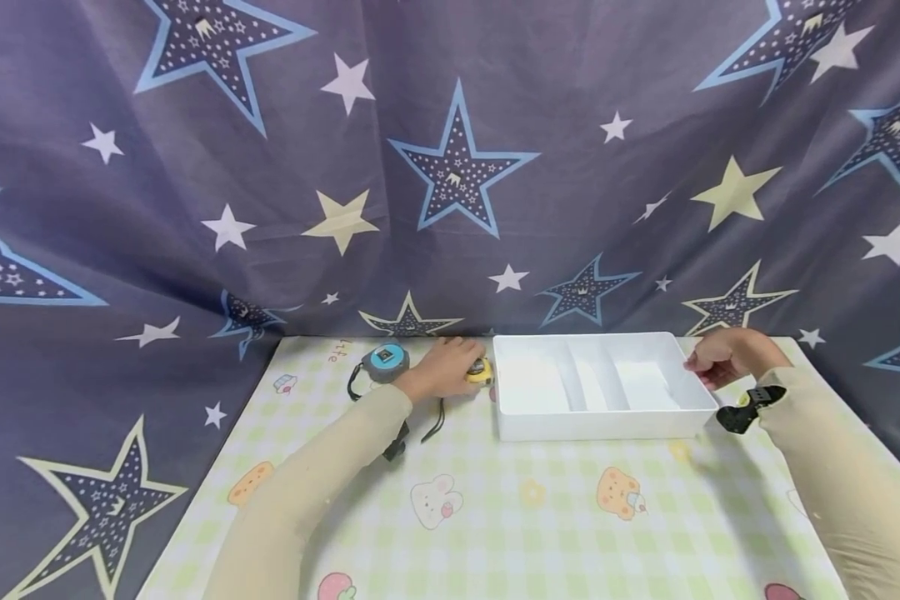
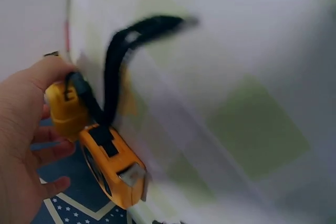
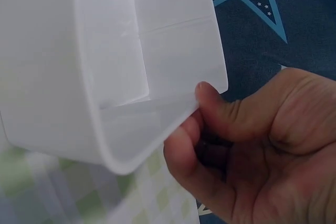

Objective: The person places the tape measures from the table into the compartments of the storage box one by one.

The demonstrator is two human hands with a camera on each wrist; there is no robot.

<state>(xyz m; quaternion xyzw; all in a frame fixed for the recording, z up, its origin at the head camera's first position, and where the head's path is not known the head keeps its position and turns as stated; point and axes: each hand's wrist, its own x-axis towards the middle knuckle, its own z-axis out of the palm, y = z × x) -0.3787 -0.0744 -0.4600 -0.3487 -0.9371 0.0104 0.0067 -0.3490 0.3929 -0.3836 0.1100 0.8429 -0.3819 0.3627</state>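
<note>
- My left hand (image 1: 444, 367) grips a yellow tape measure (image 2: 113, 163) with a black strap, on the worktop (image 1: 525, 517) at the tray's 9 o'clock.
- My right hand (image 3: 252, 145) pinches the white divided tray (image 1: 600, 421) by its 3 o'clock rim.

Colours and patterns on the table

White tray (image 1: 600, 417); yellow tape measure (image 2: 107, 163) with black strap (image 2: 118, 61); grey tape measure (image 1: 385, 363) with blue face; pale green checked mat (image 1: 510, 508) with cartoon animals; navy backdrop (image 1: 450, 167) with white, cream and blue-edged stars.
</note>
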